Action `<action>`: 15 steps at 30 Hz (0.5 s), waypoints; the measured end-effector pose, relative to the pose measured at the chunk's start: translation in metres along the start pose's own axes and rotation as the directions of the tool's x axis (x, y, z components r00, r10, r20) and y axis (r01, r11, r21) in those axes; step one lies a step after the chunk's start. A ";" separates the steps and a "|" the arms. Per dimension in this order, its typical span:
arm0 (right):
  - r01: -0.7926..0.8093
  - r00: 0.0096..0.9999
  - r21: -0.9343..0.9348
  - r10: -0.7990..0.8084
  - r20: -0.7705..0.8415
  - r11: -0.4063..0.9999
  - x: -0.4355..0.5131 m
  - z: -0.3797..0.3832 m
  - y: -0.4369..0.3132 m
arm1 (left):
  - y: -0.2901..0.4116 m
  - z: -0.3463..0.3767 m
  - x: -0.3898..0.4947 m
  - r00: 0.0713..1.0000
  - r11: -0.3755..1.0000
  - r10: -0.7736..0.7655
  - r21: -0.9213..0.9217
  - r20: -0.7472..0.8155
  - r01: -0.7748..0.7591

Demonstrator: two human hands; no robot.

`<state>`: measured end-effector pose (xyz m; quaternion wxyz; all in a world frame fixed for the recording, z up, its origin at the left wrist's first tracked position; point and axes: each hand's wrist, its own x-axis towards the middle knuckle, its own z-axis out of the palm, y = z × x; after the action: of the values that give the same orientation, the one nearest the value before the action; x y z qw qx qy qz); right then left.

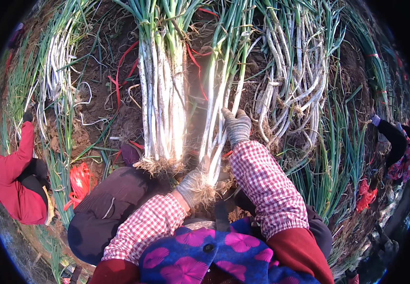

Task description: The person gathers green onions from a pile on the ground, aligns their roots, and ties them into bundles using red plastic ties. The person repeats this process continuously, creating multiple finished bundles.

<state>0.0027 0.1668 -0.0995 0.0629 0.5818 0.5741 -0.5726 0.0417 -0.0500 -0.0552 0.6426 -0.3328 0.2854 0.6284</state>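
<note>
A few long green onions (215,106) with white stalks lie lengthwise before me, gripped in both gloved hands. My left hand (192,183) holds them low, near the hairy roots (205,190). Higher up the stalks, my right hand (237,126) closes around them from the right. Just left of these lies a thick bundle of green onions (164,96), its white stalks lined up and its root ends nearest me. To the right, a loose heap of green onions (293,74) lies with bent, tangled stalks.
Red plastic ribbon (119,81) trails over the brown soil (100,85). Tufts of red ribbon lie left (79,183) and right (366,196). More green onions (57,64) lie at the left. A person in red (16,181) works at far left; another person (398,149) is at far right.
</note>
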 end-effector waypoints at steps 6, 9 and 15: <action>0.103 0.987 -0.011 -0.101 0.123 0.995 0.015 0.000 0.011 | 0.011 0.021 -0.023 0.998 0.988 -0.027 0.151 0.048 0.019; -0.222 0.971 0.318 0.179 0.160 0.922 0.045 0.011 0.003 | 0.014 0.030 -0.033 0.997 0.976 -0.028 0.216 0.071 0.012; -0.164 0.941 0.482 -0.010 0.337 0.861 0.075 0.004 -0.103 | 0.027 0.060 -0.049 0.993 0.930 0.074 0.353 0.095 -0.103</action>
<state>-0.0993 0.2425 -0.0959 0.0267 0.4973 0.3623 -0.7878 0.0094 -0.0337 0.0184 0.6743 -0.1720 0.3833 0.6073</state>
